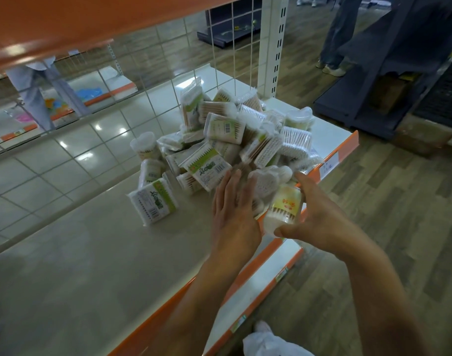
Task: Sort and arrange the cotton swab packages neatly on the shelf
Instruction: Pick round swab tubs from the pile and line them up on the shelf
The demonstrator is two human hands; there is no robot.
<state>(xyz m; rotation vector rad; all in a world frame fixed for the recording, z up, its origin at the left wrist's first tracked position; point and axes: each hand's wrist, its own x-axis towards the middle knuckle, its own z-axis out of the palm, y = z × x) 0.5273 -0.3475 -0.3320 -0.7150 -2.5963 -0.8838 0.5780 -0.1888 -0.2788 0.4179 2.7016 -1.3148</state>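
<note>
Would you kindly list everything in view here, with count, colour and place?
cotton swab packages: many, white and green, heaped on the shelf's right part
single pack: one, white and green, left of the heap
round tub: one, yellow label, at the front edge
shelf: one, cream, orange edge
wire grid: one, white, behind the shelf
standing person: one, blue trousers, top right
white bag: one, bottom edge
left hand: flat on the heap
right hand: holds the round tub

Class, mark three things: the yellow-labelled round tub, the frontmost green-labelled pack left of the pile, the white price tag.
yellow-labelled round tub (285,202), head view, on its label.
green-labelled pack (153,201), head view, on its printed front.
white price tag (330,164), head view, at its middle.
</note>
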